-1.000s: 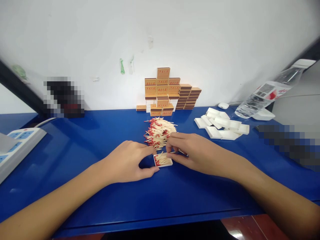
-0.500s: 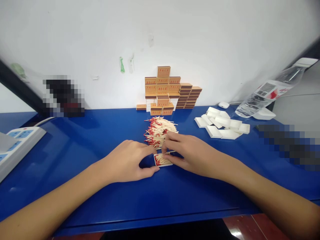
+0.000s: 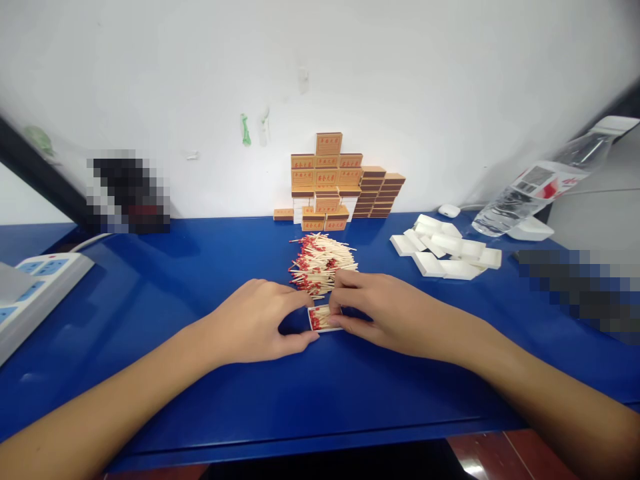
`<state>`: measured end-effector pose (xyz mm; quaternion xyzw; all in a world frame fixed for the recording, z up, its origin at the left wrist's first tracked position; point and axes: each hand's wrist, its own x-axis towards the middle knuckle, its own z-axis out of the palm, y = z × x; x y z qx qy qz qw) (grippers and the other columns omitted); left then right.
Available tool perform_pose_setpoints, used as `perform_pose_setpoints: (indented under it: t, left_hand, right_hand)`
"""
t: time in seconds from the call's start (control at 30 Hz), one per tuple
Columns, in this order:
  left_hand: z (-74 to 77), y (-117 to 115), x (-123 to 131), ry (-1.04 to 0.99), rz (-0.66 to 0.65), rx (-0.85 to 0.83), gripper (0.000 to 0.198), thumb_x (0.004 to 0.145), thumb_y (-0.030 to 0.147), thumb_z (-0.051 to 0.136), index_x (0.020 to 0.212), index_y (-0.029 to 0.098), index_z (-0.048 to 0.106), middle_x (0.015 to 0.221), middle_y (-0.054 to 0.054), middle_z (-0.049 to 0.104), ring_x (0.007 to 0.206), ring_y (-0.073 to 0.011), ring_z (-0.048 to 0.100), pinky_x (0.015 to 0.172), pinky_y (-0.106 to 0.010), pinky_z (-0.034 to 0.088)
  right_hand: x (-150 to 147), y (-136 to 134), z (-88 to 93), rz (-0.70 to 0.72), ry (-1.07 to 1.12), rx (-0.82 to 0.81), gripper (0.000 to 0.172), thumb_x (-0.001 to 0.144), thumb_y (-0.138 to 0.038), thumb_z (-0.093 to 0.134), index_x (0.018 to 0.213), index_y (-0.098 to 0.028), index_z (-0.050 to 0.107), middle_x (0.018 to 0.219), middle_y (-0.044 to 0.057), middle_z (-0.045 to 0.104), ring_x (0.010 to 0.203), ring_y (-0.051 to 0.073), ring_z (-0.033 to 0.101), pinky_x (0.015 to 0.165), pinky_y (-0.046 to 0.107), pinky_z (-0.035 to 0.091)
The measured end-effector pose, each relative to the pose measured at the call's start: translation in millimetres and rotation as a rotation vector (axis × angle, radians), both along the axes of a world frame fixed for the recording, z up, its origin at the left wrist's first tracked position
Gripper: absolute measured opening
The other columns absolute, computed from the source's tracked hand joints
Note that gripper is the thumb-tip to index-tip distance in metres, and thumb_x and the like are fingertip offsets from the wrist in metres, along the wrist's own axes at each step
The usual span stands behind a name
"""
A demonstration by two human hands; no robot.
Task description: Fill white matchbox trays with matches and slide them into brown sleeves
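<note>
A small white matchbox tray (image 3: 321, 319) filled with red-tipped matches lies on the blue table (image 3: 200, 373). My left hand (image 3: 257, 321) grips the tray's left end between thumb and fingers. My right hand (image 3: 377, 309) covers the tray's right half, fingers curled and pressing on the matches inside. Just behind the tray lies a loose pile of matches (image 3: 320, 263).
Orange matchbox sleeves (image 3: 335, 183) are stacked against the white wall. Several empty white trays (image 3: 447, 255) lie at the right, with a tilted water bottle (image 3: 543, 187) beyond them. A white power strip (image 3: 30, 290) sits at the left edge.
My right hand slid left over the tray, pushing the matches in; less of the tray shows now. My left hand stayed put.
</note>
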<state>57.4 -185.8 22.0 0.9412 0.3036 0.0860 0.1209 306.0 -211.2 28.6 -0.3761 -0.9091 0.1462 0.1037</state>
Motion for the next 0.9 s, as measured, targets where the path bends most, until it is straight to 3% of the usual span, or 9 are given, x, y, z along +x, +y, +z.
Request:
perform_pose_setpoints:
  t: [0.2,0.43,0.7,0.9]
  left_hand:
    - [0.9,-0.2,-1.0,0.007,-0.001,-0.006,0.027,0.094,0.042,0.064,0.106,0.019,0.072,0.076,0.001,0.070,0.061,-0.0143,0.060,0.058,-0.028,0.039]
    - [0.1,-0.1,-0.5,0.015,-0.002,-0.001,0.028,0.094,0.042,0.065,0.107,0.019,0.073,0.078,0.001,0.071,0.062,-0.0146,0.062,0.059,-0.029,0.041]
    - [2.4,-0.9,-0.2,0.008,0.002,0.007,0.027,0.093,0.042,0.066,0.105,0.019,0.074,0.075,0.001,0.070,0.059,-0.0140,0.060,0.057,-0.028,0.040]
    - [2.8,-0.4,0.7,0.025,0.004,0.004,0.026,0.094,0.042,0.065,0.103,0.018,0.073,0.075,0.000,0.070,0.060,-0.0146,0.062,0.058,-0.028,0.040]
  right_hand:
    - [0.0,0.3,0.9,-0.025,0.007,0.027,0.014,0.104,-0.025,0.057,0.098,-0.019,0.067,0.101,0.005,0.061,0.080,0.017,0.060,0.069,0.031,0.043]
    - [3.2,2.1,1.4,-0.071,0.018,0.047,0.001,0.099,-0.020,0.061,0.099,-0.020,0.062,0.101,0.004,0.066,0.079,0.016,0.060,0.068,0.030,0.041]
    - [5.0,5.3,6.2,-0.104,-0.046,0.029,0.015,0.102,-0.020,0.055,0.087,-0.020,0.059,0.091,0.004,0.064,0.074,0.016,0.057,0.065,0.030,0.039]
    - [2.3,2.8,2.3,-0.057,0.013,0.049,0.009,0.101,-0.019,0.057,0.094,-0.019,0.062,0.098,0.004,0.066,0.079,0.016,0.060,0.069,0.030,0.041]
